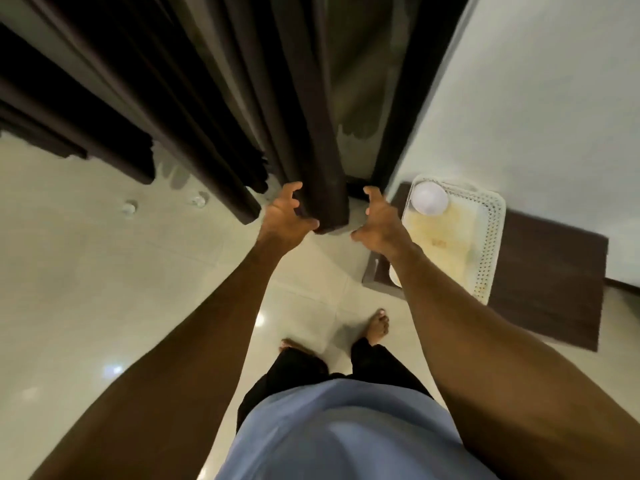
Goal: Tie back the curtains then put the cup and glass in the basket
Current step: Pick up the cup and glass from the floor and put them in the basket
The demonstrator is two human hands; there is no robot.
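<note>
My left hand and right hand flank the curtain fold, both empty, fingers loosely spread; the left thumb touches it. At three o'clock, the white basket on the counter holds a white cup.

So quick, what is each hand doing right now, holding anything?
Left hand: fingers curled against the dark curtain; a real grip cannot be told.
Right hand: open, fingers spread, holding nothing, beside the curtain.

Glossy cream tile floor; white wall right; dark wood table against it.
</note>
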